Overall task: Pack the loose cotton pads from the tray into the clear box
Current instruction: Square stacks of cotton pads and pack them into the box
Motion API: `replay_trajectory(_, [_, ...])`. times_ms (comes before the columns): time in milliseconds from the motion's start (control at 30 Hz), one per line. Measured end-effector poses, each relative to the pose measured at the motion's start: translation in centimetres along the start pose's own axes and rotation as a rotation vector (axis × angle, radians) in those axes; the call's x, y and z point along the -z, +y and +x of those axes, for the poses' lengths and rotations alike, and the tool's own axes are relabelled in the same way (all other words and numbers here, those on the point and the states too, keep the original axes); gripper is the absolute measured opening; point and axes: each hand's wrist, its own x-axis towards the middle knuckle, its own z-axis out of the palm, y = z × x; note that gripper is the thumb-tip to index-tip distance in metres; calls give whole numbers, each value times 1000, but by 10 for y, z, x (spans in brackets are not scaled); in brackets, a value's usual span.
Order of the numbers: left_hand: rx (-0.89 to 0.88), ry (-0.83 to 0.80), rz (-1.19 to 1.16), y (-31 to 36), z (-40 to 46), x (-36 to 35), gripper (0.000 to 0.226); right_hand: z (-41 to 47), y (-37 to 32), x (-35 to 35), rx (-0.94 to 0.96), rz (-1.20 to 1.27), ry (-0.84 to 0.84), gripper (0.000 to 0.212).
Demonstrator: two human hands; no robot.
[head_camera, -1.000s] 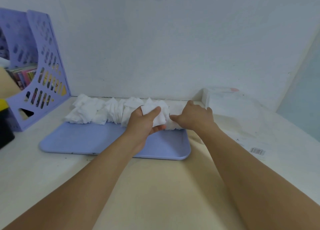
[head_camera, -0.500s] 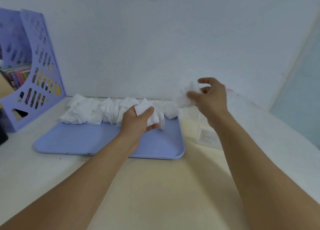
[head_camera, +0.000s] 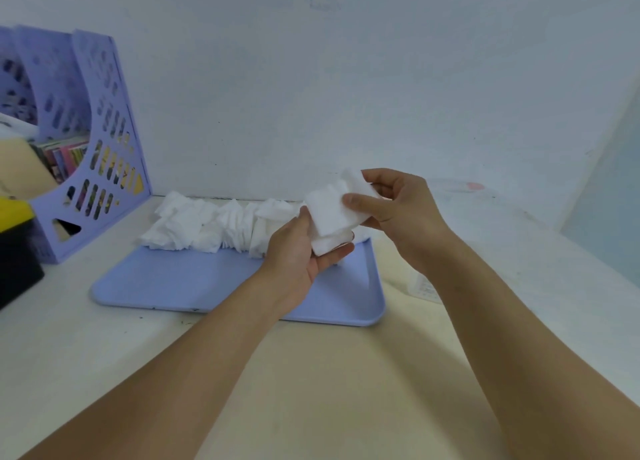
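A row of white cotton pads (head_camera: pixel 207 224) lies along the far edge of a lilac tray (head_camera: pixel 194 283) on the table. Above the tray's right end, my left hand (head_camera: pixel 298 251) holds a small stack of pads (head_camera: pixel 329 217) from below. My right hand (head_camera: pixel 398 206) pinches the same stack from the right, thumb on its front face. The clear box (head_camera: pixel 460 217) stands to the right of the tray, faint against the white table and partly hidden behind my right hand and forearm.
A lilac perforated file holder (head_camera: pixel 90 141) with books stands at the back left by the wall. A black and yellow object (head_camera: pixel 14 245) sits at the left edge. The white wall runs close behind the tray.
My right hand has come back left from the box side with its pads and meets my left hand, which has lifted its stack off the tray.
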Motion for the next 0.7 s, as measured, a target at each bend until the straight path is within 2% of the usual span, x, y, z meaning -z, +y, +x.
replay_trajectory(200, [-31,-15,24,0,-2,-1,26,-3,1,-4,58,-164,-12,32])
replay_trajectory(333, [1,-55,-3,3,-2,-4,59,-2,2,-4,61,-196,-15,34])
replay_trajectory(467, [-31,-66,83,1,-4,-4,36,-3,5,-4,40,-229,-60,34])
replay_trajectory(567, [-48,-64,108,-2,-4,-2,35,-3,6,-3,-2,-230,-102,29])
replay_trajectory(633, [-56,-54,92,-2,-4,-1,34,-3,7,-1,-85,-138,-140,29])
replay_trajectory(700, [-51,-55,62,-1,-4,-1,32,-1,8,1,-159,-38,-107,30])
